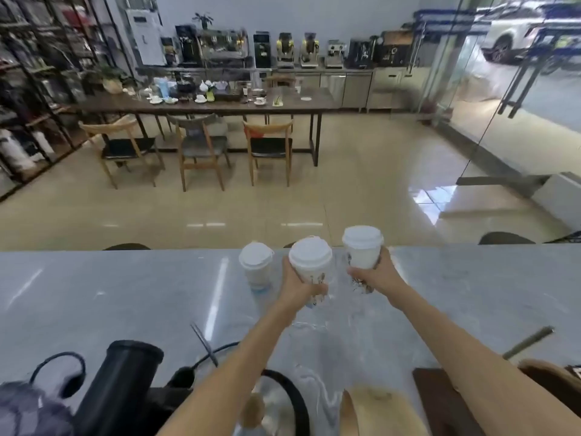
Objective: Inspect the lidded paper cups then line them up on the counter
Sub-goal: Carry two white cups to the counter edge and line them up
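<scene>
Black cylinder (121, 382): it stands at the near left of the counter, beside black cables (59, 369). No writing can be read on it.
Counter (125, 287): a grey marble-like top with light reflections; it runs across the whole width.
Left cup (256, 267): a lidded paper cup with a white lid. It stands alone on the counter, near the far edge, just beside the left hand. No hand touches it. Its side is too blurred to read any label.
Left hand (297, 286): the fingers are wrapped around the lower part of the middle cup, closed on it.
Middle cup (311, 269): white lid, white paper body, tilted a little toward the camera. There is a coloured print on its side, but no word or brand can be read. I cannot tell if its base touches the counter.
Right hand (377, 275): it grips the right cup from the side and from below, fingers closed around the body.
Right cup (362, 251): white lid, white body, held highest of the three and near the counter's far edge. A small dark print shows on its side, too blurred to read.
Brown paper bag (377, 410): at the near edge, right of centre, no readable label.
Dark wooden board (440, 398): at the near right, partly under the right forearm.
</scene>
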Action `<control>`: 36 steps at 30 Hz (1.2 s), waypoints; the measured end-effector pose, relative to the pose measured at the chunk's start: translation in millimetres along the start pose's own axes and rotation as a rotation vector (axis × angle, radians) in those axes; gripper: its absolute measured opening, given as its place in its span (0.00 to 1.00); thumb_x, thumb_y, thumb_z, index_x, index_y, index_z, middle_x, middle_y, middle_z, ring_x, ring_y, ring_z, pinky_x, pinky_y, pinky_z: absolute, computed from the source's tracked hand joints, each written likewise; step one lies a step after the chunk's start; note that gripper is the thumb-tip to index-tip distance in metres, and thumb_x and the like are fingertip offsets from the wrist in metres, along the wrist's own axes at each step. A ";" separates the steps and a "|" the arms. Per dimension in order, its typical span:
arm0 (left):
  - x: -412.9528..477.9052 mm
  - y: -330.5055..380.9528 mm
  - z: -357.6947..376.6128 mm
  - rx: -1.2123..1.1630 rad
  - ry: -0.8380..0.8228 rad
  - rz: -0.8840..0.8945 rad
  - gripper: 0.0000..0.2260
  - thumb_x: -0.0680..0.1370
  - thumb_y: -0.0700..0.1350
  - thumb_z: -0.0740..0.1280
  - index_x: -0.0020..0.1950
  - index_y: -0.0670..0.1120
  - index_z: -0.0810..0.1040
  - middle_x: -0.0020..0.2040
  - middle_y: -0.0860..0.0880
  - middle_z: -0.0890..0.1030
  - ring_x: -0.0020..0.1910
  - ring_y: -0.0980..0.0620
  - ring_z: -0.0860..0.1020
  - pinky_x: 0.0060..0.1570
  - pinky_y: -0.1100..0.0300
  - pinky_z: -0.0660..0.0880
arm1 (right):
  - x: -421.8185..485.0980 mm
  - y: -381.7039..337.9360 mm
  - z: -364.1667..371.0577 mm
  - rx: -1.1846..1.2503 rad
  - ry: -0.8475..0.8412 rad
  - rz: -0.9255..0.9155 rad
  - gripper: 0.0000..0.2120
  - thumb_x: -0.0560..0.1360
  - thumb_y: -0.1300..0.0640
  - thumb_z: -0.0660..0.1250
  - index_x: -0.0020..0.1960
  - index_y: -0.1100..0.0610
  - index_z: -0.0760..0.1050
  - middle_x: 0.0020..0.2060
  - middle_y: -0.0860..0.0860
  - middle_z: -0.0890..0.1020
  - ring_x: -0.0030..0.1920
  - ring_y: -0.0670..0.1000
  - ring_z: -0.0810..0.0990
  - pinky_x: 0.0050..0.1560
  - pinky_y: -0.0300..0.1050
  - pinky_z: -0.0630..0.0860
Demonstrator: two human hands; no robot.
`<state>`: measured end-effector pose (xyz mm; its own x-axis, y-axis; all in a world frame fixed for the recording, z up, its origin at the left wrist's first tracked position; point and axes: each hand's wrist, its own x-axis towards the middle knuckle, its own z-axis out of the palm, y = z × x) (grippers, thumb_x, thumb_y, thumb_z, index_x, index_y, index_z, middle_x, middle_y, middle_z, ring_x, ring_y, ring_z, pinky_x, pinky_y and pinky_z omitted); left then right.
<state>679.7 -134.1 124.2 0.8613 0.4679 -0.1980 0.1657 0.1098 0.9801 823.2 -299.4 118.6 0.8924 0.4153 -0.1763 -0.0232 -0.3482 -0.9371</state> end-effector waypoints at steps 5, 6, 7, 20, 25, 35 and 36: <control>63.0 -43.9 15.5 0.040 0.047 0.038 0.40 0.70 0.29 0.75 0.74 0.46 0.56 0.69 0.43 0.69 0.68 0.43 0.71 0.41 0.65 0.81 | 53.1 57.7 -7.4 0.014 0.055 0.017 0.44 0.66 0.59 0.80 0.72 0.54 0.57 0.63 0.54 0.72 0.57 0.54 0.77 0.41 0.47 0.80; 73.4 -49.4 17.9 0.049 0.057 0.057 0.40 0.71 0.29 0.75 0.74 0.46 0.56 0.70 0.44 0.69 0.68 0.43 0.70 0.45 0.62 0.82 | 62.2 65.6 -8.9 0.023 0.063 0.005 0.43 0.66 0.60 0.80 0.71 0.52 0.56 0.63 0.53 0.72 0.57 0.54 0.77 0.43 0.48 0.81; 82.9 -54.8 20.3 0.060 0.063 0.076 0.40 0.71 0.29 0.75 0.75 0.46 0.55 0.71 0.44 0.68 0.69 0.43 0.69 0.53 0.55 0.82 | 70.6 73.6 -10.3 0.039 0.075 -0.001 0.44 0.66 0.60 0.80 0.71 0.51 0.56 0.64 0.52 0.72 0.58 0.54 0.76 0.47 0.50 0.81; 117.7 -121.5 36.9 0.182 0.104 0.118 0.40 0.73 0.35 0.76 0.75 0.49 0.54 0.70 0.50 0.67 0.69 0.51 0.67 0.66 0.59 0.67 | 94.1 152.1 -3.3 0.026 0.098 -0.001 0.51 0.65 0.51 0.81 0.75 0.40 0.50 0.65 0.44 0.69 0.65 0.50 0.72 0.63 0.48 0.74; 123.4 -127.1 32.1 0.219 0.024 0.092 0.40 0.74 0.39 0.76 0.77 0.50 0.54 0.71 0.50 0.67 0.70 0.51 0.67 0.67 0.58 0.67 | 95.5 157.7 -3.4 0.014 0.087 0.001 0.51 0.65 0.50 0.80 0.76 0.41 0.51 0.67 0.44 0.70 0.67 0.50 0.72 0.67 0.51 0.72; 120.4 -117.7 25.7 0.252 -0.073 -0.049 0.47 0.74 0.30 0.73 0.79 0.45 0.44 0.76 0.42 0.60 0.76 0.42 0.61 0.72 0.43 0.66 | 94.6 144.9 -12.1 -0.070 -0.016 0.037 0.55 0.66 0.64 0.80 0.79 0.54 0.46 0.69 0.48 0.65 0.73 0.54 0.65 0.70 0.48 0.67; 118.3 -114.1 25.6 0.248 -0.084 -0.105 0.49 0.73 0.28 0.73 0.80 0.45 0.40 0.77 0.43 0.58 0.76 0.42 0.60 0.72 0.43 0.66 | 91.8 140.7 -11.6 -0.071 -0.021 0.043 0.56 0.66 0.68 0.79 0.78 0.54 0.44 0.70 0.51 0.64 0.73 0.56 0.65 0.69 0.50 0.68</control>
<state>775.0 -113.8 -10.6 0.8684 0.3895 -0.3069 0.3598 -0.0691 0.9305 907.1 -319.9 -25.9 0.8814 0.4165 -0.2228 -0.0283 -0.4242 -0.9051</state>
